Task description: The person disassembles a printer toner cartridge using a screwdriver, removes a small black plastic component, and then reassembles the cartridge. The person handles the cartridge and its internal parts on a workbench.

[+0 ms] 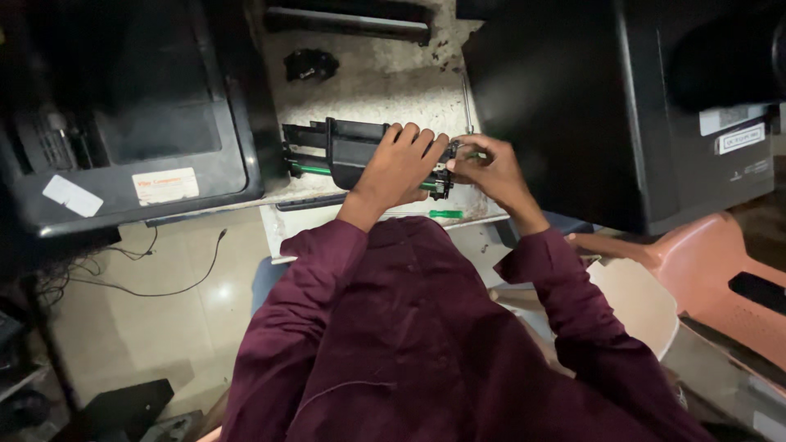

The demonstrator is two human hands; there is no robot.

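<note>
Seen from the head camera, a person in a maroon shirt bends over a black toner cartridge (352, 151) lying across a pale, stained worktop (393, 86). The left hand (399, 168) lies spread over the cartridge's middle, fingers draped across its top and pressing it down; the right hand (490, 170) is pinched at the cartridge's right end, though what the fingertips hold there is too small to tell. The cartridge appears partly opened, a green roller (311, 169) showing left of the left hand, so the work looks midway, with the end fitting in hand and the body not yet closed. A green-handled screwdriver (446, 214) lies just below the hands, near the worktop's edge. A small black part (309, 64) sits beyond the left hand, and a long black bar (348, 20) farther off. A black printer (123, 123) stands left of the hands, another black machine (622, 106) right of them. Cables (164, 278) trail over a tiled floor (139, 327); a salmon plastic chair (720, 270) stands at the right.
</note>
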